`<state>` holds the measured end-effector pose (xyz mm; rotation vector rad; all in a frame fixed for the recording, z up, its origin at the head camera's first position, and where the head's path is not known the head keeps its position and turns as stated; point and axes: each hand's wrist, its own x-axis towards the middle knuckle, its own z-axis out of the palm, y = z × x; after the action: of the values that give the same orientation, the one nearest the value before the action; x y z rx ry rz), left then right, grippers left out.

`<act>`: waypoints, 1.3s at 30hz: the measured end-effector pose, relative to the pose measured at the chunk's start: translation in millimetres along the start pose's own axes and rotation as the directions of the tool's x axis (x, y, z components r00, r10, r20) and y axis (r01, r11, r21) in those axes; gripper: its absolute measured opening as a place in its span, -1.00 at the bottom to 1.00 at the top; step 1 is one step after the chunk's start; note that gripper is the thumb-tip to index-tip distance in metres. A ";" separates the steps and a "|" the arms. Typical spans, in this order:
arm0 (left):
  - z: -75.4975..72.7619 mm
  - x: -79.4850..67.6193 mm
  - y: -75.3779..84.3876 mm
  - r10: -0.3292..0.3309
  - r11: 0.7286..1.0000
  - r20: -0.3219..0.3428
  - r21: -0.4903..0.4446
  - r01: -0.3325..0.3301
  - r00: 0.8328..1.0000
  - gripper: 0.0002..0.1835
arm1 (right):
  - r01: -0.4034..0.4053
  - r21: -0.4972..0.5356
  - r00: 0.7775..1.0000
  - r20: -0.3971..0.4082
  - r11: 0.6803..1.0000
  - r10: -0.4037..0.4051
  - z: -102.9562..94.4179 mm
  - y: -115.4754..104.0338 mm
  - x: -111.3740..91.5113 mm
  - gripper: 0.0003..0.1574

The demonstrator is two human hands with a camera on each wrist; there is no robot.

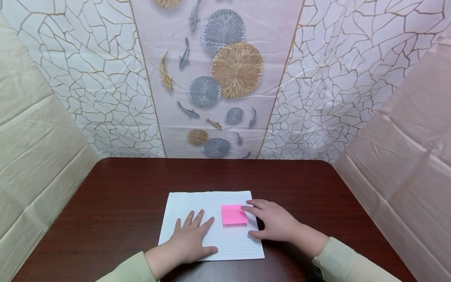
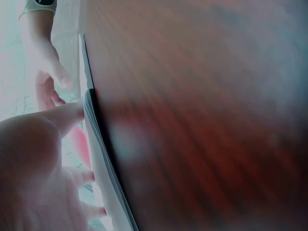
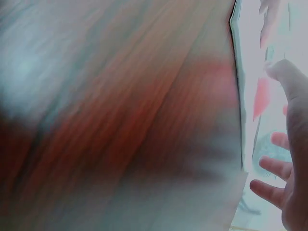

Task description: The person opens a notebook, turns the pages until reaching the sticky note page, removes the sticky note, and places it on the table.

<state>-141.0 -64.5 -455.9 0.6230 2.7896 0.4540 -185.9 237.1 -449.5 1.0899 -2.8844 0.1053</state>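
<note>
A lined white notebook [image 1: 190, 199] lies on the dark table, with a pink sticky note [image 1: 233, 215] on the right part of its page. My left hand [image 1: 190, 239] rests on the page's lower left with its fingers spread. In the left wrist view its thumb and fingertips press at the page. My right hand [image 1: 276, 221] is at the notebook's right edge, fingers apart and pointing left. Its index fingertip overlaps the note's upper right corner in the head view. The right wrist view shows the fingers [image 3: 272, 166] loosely extended, holding nothing, and the pink note beyond the thumb.
The dark wooden table [image 1: 105, 211] spreads around the notebook on all sides. Behind it hangs a patterned backdrop [image 1: 215, 78] with fish and round motifs. Pale cloth walls [image 1: 38, 129] stand at the left and right.
</note>
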 end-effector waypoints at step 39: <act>4.2 2.9 2.6 -0.044 0.999 0.065 -0.007 0.044 0.997 -0.02 | 0.123 -0.302 0.961 -0.202 0.945 -0.189 7.9 -37.3 38.7 -0.86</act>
<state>-141.4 -59.9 -459.4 0.5632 2.7325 0.4281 -190.3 183.1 -452.8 1.1597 -2.4999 -0.1791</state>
